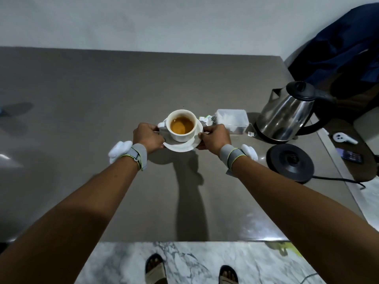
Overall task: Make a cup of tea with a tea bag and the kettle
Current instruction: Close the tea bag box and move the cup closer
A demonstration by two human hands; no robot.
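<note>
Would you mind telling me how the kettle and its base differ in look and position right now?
The kettle is shiny steel with a black lid and handle, while the base is a flat black disc. The kettle stands tall on the table, off the base, which lies nearer the person with a cord trailing right. Both sit to the right of the cup, untouched by either hand.

The cup [182, 126] and saucer [184, 145] are white, the tea [182, 125] amber, the table [102, 89] plain grey-brown, the kettle [285, 117] polished steel with black lid, its base [290, 162] black, the floor [184, 261] white-grey marbled.
</note>
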